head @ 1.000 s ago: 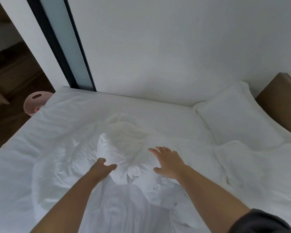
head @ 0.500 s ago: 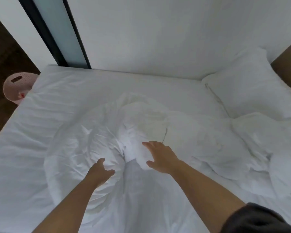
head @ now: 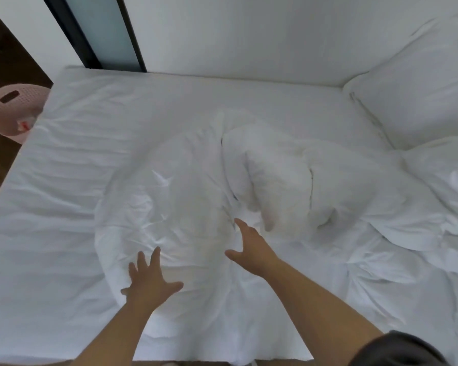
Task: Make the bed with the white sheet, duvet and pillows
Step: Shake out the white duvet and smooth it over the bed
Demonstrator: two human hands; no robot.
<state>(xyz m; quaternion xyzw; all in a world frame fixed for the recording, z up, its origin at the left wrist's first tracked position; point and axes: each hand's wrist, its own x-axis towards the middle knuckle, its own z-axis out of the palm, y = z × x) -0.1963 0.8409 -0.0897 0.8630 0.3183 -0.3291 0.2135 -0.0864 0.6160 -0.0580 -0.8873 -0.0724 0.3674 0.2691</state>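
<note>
A white duvet (head: 185, 196) lies bunched and rumpled in the middle of the bed, on top of the white sheet (head: 64, 186). My left hand (head: 148, 281) is over the duvet's near left edge with fingers spread and straight, holding nothing. My right hand (head: 251, 247) reaches over the duvet's centre, fingers extended toward a raised fold, thumb apart. A white pillow (head: 413, 96) lies at the far right by the wall. A second white pillow or duvet bulge (head: 442, 167) sits just in front of it.
A white wall runs along the bed's far side, with a dark-framed frosted glass panel (head: 103, 33) at the far left. A pink perforated basket (head: 13, 112) stands on the dark floor beside the bed's left edge.
My left hand has let go of the duvet fold and spread open, moving back toward me. The duvet has dropped and lies flatter. The view has shifted lower over the bed.
</note>
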